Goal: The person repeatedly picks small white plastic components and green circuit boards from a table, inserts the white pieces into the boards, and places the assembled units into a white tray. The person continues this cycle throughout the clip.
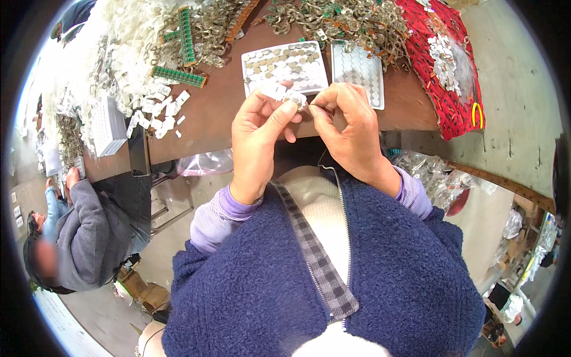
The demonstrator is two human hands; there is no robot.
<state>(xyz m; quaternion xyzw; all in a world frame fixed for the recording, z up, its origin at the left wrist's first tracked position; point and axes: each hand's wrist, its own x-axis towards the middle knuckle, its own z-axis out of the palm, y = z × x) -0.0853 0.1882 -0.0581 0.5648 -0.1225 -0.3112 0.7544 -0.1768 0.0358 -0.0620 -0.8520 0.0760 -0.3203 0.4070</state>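
Observation:
My left hand (256,134) holds a small white plastic piece (295,97) between thumb and fingers, just over the near edge of the brown table. My right hand (352,128) is closed in a pinch at the right end of that piece; whatever lies between its fingertips is too small to make out. Beyond my hands lies a white tray (321,82) with rows of round, coin-like discs, some tan and some pale. To its right is a second white tray (379,102) with rows of round pockets or pale discs.
White plastic pieces (157,113) are heaped at the left, beside stacked white trays (109,128). Metal clip-like parts (351,21) and green strips (178,76) pile up at the back. A red cloth (419,56) carries white bits and yellow-handled scissors (477,115). Another person (95,220) sits at the left.

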